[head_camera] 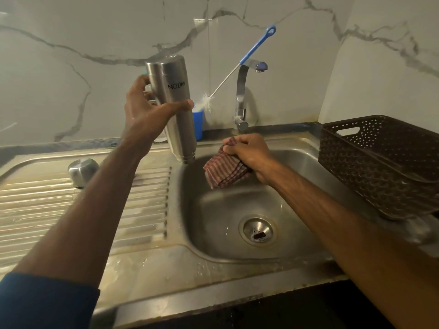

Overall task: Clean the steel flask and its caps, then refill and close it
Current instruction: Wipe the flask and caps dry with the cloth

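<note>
Steel flask [174, 96] held inverted, mouth down, above the left rim of the sink [213, 210], with the fingers of the left hand [145, 110] wrapped round its body, probably so that rinse water drains into the basin. The right hand [249, 153], over the sink's rear half, grips a bunched striped cloth [223, 169] in curled fingers, apparently ready for wiping. One steel cap [83, 170] rests left of the sink; a bottle brush [228, 77] stands behind it.

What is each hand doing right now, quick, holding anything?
Left hand: grips the cylindrical steel flask, held upside down.
Right hand: grips a bunched red-and-white striped cloth.
</note>
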Demonstrator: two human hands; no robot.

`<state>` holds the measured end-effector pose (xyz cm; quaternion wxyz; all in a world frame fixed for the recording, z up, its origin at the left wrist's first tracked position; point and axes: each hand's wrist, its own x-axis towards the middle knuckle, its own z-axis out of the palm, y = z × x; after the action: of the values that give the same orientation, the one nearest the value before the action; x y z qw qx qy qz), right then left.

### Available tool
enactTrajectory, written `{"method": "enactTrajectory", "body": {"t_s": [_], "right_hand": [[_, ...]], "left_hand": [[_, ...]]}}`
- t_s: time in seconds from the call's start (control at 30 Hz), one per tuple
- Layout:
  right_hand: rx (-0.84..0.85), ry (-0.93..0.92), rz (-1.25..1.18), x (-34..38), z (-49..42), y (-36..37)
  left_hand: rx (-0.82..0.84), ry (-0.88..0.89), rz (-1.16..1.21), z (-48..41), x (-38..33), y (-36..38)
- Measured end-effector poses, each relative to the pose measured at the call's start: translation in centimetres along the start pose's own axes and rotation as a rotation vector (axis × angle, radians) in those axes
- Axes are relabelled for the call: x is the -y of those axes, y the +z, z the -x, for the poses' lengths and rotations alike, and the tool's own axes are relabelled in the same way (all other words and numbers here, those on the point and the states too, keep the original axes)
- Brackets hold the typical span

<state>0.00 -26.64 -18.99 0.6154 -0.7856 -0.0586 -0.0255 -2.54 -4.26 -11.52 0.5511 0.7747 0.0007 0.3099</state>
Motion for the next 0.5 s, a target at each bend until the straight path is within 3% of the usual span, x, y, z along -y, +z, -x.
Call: {"method": "enactTrajectory", "body": {"t_s": [0.13, 0.5], "right_hand": [[-0.040, 0.027, -0.078, 0.5, -0.7, 1.8], [-0.087, -0.002, 0.006, -0.1, 1.5, 3.6]], "left_hand": [[-0.050, -0.027, -0.039, -0.5, 0.1, -1.3], [-0.107, -0.038, -0.209, 0.6, 0.6, -4.6]]}}
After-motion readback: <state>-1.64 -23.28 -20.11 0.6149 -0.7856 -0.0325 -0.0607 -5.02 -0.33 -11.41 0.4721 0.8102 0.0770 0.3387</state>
